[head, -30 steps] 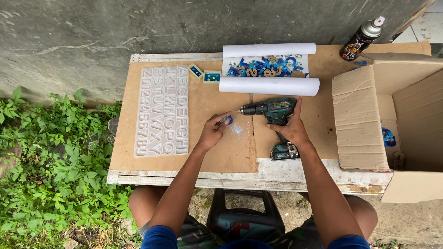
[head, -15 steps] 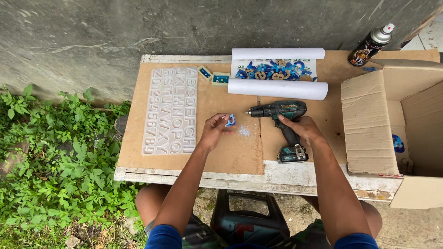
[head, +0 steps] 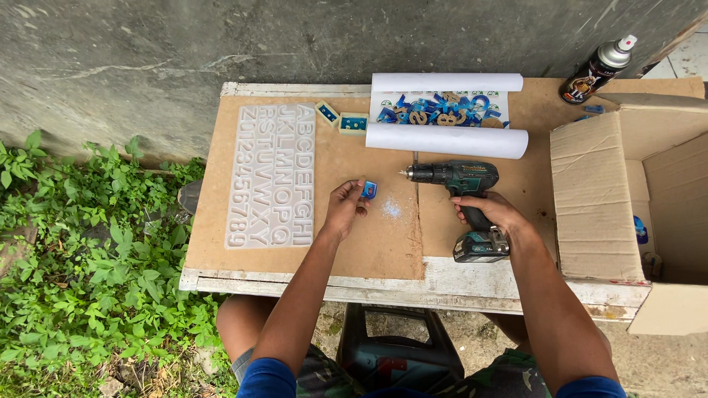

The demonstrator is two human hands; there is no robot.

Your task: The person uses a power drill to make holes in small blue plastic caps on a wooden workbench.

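A small blue cast piece (head: 369, 191) sits pinched upright at fingertip height, just above the brown bench board. The dark teal cordless drill (head: 463, 199) lies level beside it, bit pointing left toward the piece, battery base resting near the bench's front edge.

We see one drill (head: 461, 184), one blue piece (head: 369, 190) and one letter mould (head: 273, 175). We count two small moulds (head: 341, 119), one spray can (head: 596, 70), one box (head: 634, 199).
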